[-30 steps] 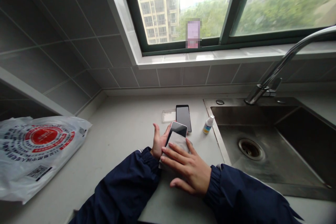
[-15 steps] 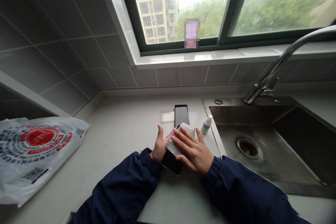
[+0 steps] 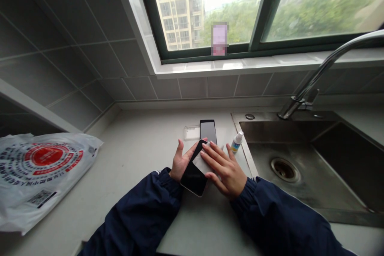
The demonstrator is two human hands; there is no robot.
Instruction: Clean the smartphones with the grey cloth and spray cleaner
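Note:
A black-screened smartphone [image 3: 192, 180] lies tilted across my left hand [image 3: 179, 163], which supports it from beneath with the thumb sticking up beside it. My right hand [image 3: 227, 171] presses a pale wiping cloth [image 3: 200, 163] with a zigzag edge flat on the phone's screen; its fingers cover part of the cloth. Just beyond, a second phone [image 3: 207, 129] rests on the counter, its near end hidden behind my hands. A clear phone case [image 3: 191, 132] lies at that phone's left. Right of my fingers stands a small white spray bottle [image 3: 237, 142] with a blue and yellow label.
A steel sink [image 3: 300, 196] with a curved faucet [image 3: 309, 76] is set into the white counter [image 3: 144, 144] on the right. On the left lies a white plastic bag [image 3: 45, 168] with red print. Behind the counter are a tiled wall and a window [image 3: 234, 16].
The cloth and my right hand have shifted slightly right across the phone, uncovering more of its screen. The phone has moved a little left and its upper end now shows.

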